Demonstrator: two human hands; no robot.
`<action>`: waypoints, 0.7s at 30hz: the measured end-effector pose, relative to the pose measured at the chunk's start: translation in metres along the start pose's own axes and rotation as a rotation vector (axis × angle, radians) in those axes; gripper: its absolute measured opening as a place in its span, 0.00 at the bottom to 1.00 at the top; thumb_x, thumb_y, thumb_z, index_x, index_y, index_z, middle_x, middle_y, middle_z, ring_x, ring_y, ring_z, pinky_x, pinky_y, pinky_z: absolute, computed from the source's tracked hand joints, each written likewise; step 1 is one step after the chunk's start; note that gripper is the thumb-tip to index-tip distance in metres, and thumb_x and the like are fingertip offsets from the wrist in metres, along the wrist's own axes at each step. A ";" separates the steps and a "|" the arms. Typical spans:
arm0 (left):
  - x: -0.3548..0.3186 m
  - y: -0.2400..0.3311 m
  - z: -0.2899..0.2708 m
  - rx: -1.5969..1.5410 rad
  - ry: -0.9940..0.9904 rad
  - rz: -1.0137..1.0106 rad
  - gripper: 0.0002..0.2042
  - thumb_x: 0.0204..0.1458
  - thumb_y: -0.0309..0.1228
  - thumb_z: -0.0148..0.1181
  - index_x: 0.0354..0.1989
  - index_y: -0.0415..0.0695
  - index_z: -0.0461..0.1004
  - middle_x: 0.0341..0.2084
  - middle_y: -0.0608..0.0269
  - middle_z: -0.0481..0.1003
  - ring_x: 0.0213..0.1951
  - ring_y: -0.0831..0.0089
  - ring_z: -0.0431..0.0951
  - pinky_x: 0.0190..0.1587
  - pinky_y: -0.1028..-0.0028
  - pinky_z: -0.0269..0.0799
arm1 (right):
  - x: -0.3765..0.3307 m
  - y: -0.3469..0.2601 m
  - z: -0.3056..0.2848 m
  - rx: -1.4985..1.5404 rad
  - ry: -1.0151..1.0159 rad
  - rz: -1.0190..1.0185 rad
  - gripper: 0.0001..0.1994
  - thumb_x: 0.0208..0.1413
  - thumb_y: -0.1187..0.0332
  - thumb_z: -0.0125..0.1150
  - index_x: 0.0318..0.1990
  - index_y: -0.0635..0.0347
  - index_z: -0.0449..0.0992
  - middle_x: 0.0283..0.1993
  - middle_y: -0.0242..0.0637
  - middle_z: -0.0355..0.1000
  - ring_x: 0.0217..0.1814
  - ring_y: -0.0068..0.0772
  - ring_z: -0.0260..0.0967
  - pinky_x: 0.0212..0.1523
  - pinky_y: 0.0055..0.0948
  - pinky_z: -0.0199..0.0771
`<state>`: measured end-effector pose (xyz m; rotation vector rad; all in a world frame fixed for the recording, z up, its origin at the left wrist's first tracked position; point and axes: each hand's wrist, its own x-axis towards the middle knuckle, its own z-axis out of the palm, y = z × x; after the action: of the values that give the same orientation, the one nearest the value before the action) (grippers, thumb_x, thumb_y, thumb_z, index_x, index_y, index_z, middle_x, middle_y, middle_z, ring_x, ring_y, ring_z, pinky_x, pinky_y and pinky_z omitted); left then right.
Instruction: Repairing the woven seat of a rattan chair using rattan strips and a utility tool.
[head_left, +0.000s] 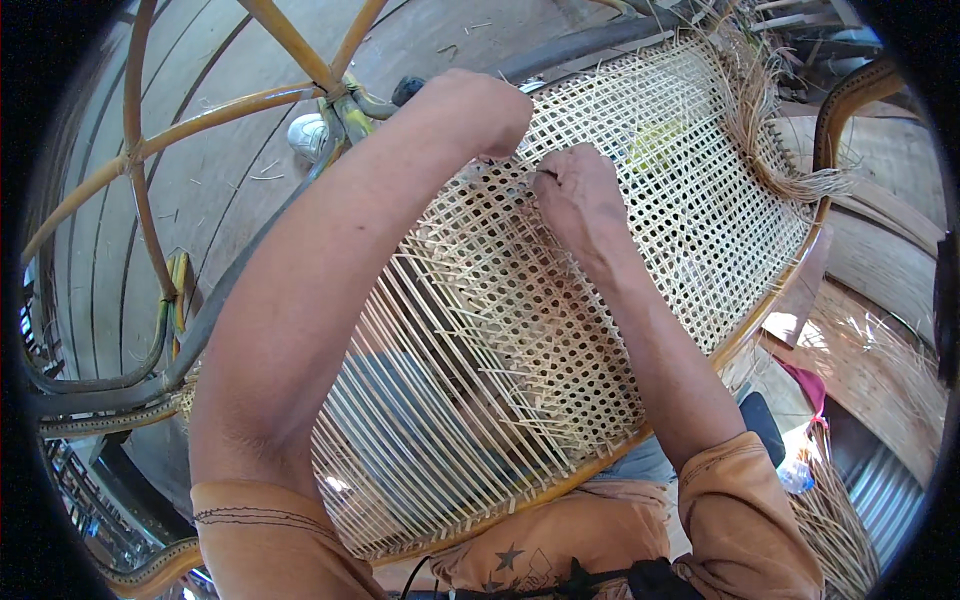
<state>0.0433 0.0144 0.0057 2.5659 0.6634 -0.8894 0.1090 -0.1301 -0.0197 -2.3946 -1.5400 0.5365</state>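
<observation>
- Nearest the camera, two bare forearms come out of rolled orange sleeves (745, 520) and stretch up across the work.
- Beneath them lies a pale woven cane panel (690, 210) set in a curved yellow-brown rattan frame (770, 300); its near left part is plain parallel strands, the rest open lattice.
- The right hand (580, 195) rests on the panel's middle, fingers bunched and pinching a thin pale cane strip (535, 172) at the weave.
- The left hand (480, 110) sits just beside it, curled into a loose fist over the panel's upper part; what it grips cannot be told.
- Farther right, loose strand ends (775, 150) fan off the panel's edge.
- Beyond, bent rattan poles (200, 125) cross over grey wooden floorboards (230, 200).
</observation>
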 end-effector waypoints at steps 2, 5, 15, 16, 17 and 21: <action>-0.006 0.005 -0.005 -0.018 -0.054 -0.034 0.12 0.44 0.31 0.57 0.38 0.42 0.78 0.39 0.53 0.76 0.42 0.58 0.77 0.44 0.63 0.72 | -0.001 0.001 -0.002 0.009 0.022 -0.021 0.08 0.46 0.71 0.53 0.25 0.66 0.76 0.30 0.56 0.71 0.34 0.54 0.71 0.38 0.43 0.73; -0.006 0.007 0.000 -0.002 0.069 0.016 0.15 0.43 0.36 0.58 0.37 0.42 0.77 0.38 0.53 0.76 0.42 0.58 0.77 0.43 0.63 0.73 | 0.004 0.003 0.004 -0.070 -0.017 -0.034 0.09 0.48 0.71 0.51 0.30 0.65 0.77 0.34 0.54 0.70 0.39 0.52 0.70 0.42 0.43 0.72; -0.026 -0.041 0.026 -0.016 0.231 -0.171 0.21 0.47 0.50 0.54 0.34 0.43 0.78 0.33 0.53 0.78 0.39 0.58 0.78 0.42 0.62 0.72 | 0.021 0.013 -0.009 -0.052 -0.120 -0.176 0.05 0.52 0.69 0.51 0.32 0.61 0.70 0.34 0.42 0.66 0.39 0.42 0.67 0.40 0.38 0.70; -0.027 -0.041 0.029 -0.031 0.241 -0.200 0.21 0.48 0.50 0.53 0.33 0.43 0.78 0.33 0.53 0.78 0.39 0.58 0.78 0.42 0.62 0.72 | 0.021 0.013 -0.010 -0.018 -0.133 -0.161 0.05 0.51 0.69 0.50 0.31 0.60 0.71 0.35 0.42 0.67 0.40 0.45 0.68 0.40 0.41 0.70; -0.030 -0.043 0.030 -0.024 0.235 -0.198 0.21 0.48 0.50 0.53 0.33 0.43 0.78 0.33 0.53 0.78 0.39 0.58 0.78 0.42 0.62 0.72 | 0.019 0.014 -0.008 -0.010 -0.132 -0.155 0.05 0.51 0.69 0.50 0.31 0.60 0.71 0.35 0.42 0.67 0.40 0.45 0.68 0.40 0.41 0.70; -0.038 -0.061 0.031 -0.057 0.281 -0.313 0.21 0.49 0.51 0.52 0.29 0.43 0.78 0.30 0.53 0.77 0.36 0.57 0.78 0.40 0.61 0.71 | 0.017 0.021 -0.005 0.073 -0.054 -0.183 0.05 0.49 0.68 0.55 0.31 0.59 0.72 0.33 0.41 0.67 0.39 0.44 0.68 0.39 0.39 0.70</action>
<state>-0.0304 0.0392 -0.0024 2.6015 1.1793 -0.5887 0.1346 -0.1232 -0.0261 -2.1744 -1.7102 0.6100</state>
